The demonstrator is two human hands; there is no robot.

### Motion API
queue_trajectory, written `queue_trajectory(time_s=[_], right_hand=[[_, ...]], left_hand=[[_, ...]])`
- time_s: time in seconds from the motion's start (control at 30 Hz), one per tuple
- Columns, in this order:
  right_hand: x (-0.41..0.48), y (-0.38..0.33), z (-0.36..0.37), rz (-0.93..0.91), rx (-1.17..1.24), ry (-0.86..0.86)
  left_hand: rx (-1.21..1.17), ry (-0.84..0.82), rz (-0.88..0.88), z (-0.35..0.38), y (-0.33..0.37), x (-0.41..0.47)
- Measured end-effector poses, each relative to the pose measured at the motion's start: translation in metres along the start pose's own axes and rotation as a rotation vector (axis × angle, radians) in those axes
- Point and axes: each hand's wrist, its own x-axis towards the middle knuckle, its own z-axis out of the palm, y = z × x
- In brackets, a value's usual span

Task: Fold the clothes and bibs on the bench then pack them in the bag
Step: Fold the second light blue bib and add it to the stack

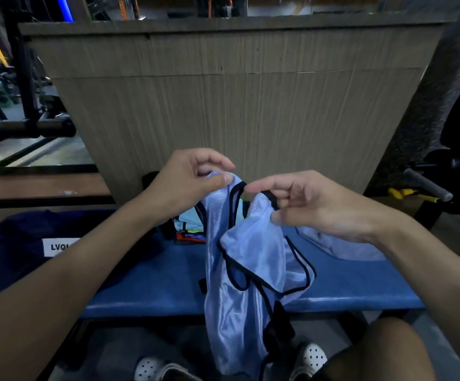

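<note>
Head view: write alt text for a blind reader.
The left hand and right hand hold up a light blue bib with black trim above a blue bench. A dark bag lies at the left.

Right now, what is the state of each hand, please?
Left hand: pinches the light blue bib.
Right hand: grips the same bib.

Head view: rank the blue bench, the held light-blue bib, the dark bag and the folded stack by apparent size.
1. blue bench
2. light-blue bib, though it hangs nearer the camera
3. dark bag, partly hidden, so its place against the bib is unsure
4. folded stack
</note>
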Motion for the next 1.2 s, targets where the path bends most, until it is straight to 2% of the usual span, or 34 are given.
queue_trajectory(time_s=[0.17,0.3,0.47,0.7,0.93,1.03,1.2], right_hand=[[0.009,0.010,0.011,-0.017,-0.439,0.235],[0.010,0.000,0.019,-0.140,-0.631,0.247],[0.017,-0.001,0.031,-0.195,-0.516,0.349],[0.030,0.012,0.041,-0.103,-0.251,0.511],[0.034,0.021,0.032,-0.064,-0.297,0.667],[0.034,0.024,0.026,-0.040,-0.292,0.695],[0.030,0.025,0.021,-0.021,-0.310,0.718]], left_hand=[[0.038,0.095,0.009,0.004,-0.003,-0.003],[0.079,0.181,0.031,0.006,-0.003,-0.004],[0.041,0.179,0.035,0.011,0.004,-0.003],[-0.038,0.099,-0.002,0.012,0.004,-0.008],[-0.010,-0.062,0.033,0.002,-0.010,-0.011],[0.118,-0.050,0.061,0.000,-0.019,-0.011],[0.141,-0.065,0.017,0.004,-0.018,-0.012]])
